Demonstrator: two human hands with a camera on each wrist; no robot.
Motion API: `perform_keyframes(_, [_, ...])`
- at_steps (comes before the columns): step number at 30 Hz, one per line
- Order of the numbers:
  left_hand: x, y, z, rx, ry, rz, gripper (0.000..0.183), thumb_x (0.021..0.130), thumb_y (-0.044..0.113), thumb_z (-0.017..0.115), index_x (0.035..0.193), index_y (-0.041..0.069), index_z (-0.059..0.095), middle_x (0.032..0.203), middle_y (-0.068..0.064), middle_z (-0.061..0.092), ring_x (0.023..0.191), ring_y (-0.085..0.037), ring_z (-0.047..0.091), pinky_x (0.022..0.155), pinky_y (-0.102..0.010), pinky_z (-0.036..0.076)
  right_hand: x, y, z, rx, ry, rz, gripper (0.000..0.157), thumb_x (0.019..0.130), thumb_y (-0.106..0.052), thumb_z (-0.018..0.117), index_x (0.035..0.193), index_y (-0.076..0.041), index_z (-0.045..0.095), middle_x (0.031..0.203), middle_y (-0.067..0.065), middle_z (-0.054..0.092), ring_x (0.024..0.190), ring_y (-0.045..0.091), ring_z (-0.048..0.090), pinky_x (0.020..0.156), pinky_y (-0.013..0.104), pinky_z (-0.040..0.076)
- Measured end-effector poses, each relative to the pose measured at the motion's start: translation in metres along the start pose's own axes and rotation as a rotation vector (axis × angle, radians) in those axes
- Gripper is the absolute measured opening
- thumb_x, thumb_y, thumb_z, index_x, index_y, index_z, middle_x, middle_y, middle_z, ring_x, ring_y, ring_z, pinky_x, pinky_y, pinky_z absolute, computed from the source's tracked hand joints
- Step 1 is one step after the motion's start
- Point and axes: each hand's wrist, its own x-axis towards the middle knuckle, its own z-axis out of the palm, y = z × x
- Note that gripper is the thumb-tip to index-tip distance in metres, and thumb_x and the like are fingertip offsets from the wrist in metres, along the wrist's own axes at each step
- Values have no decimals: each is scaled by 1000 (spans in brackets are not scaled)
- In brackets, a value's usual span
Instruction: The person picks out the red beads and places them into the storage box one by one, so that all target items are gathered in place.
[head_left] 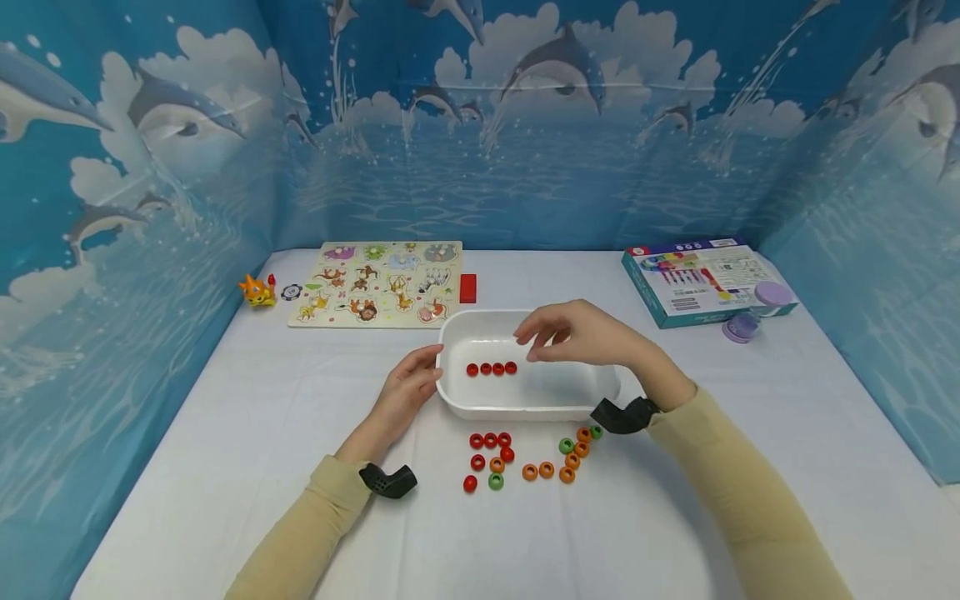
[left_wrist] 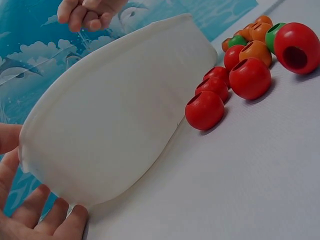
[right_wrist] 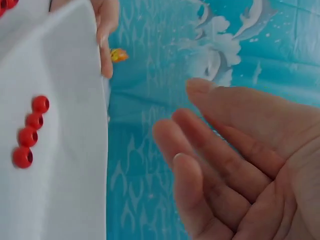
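Observation:
A white tray (head_left: 555, 392) stands mid-table with a short row of several red beads (head_left: 492, 368) on its floor, seen also as red beads (right_wrist: 31, 131) in the right wrist view. My left hand (head_left: 401, 392) rests at the tray's left end, its fingertips touching the rim and outer wall. Above the tray's right half hovers my right hand (head_left: 577, 333), fingers loosely bent and holding nothing; a gap shows between thumb and fingers in the right wrist view. In front of the tray lie loose red beads (head_left: 477, 462), orange beads (head_left: 547, 471) and green beads (head_left: 496, 481).
Behind the tray lies an animal puzzle board (head_left: 382, 287) beside a red block (head_left: 468, 288). A small orange toy figure (head_left: 258, 291) stands at the back left. The boxed set (head_left: 697, 283) is at the back right, with purple-lidded jars (head_left: 742, 327) on and beside it.

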Motion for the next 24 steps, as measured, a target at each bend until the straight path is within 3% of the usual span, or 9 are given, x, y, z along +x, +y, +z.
perform_keyframes(7, [0, 0, 1, 1, 6, -3, 41, 85, 3, 54, 126, 5, 46, 133, -6, 39, 121, -20, 38, 95, -29, 38, -35, -7, 32, 96, 53, -59, 25, 80, -7, 66, 104, -5, 62, 96, 4, 63, 79, 15, 60, 67, 32, 53])
perform_keyframes(12, [1, -1, 0, 2, 9, -6, 41, 86, 3, 53, 126, 5, 46, 133, -6, 38, 122, -20, 37, 96, -29, 38, -50, -3, 69, 131, 69, -69, 20, 80, -12, 66, 100, -11, 63, 93, 5, 65, 73, 12, 61, 61, 29, 53])
perform_keyframes(19, [1, -1, 0, 4, 13, -12, 40, 86, 4, 54, 126, 6, 46, 133, -5, 39, 121, -21, 38, 95, -29, 38, -57, 10, 111, 71, 162, -82, 24, 77, -11, 69, 101, -11, 64, 92, 1, 65, 78, 6, 59, 65, 25, 52])
perform_keyframes(24, [1, 0, 0, 7, 7, -19, 42, 87, 4, 54, 127, 5, 44, 134, -5, 37, 122, -20, 37, 96, -30, 37, -58, 16, 131, -4, 223, -22, 27, 76, -18, 71, 101, -15, 64, 97, -6, 63, 81, 9, 57, 68, 26, 51])
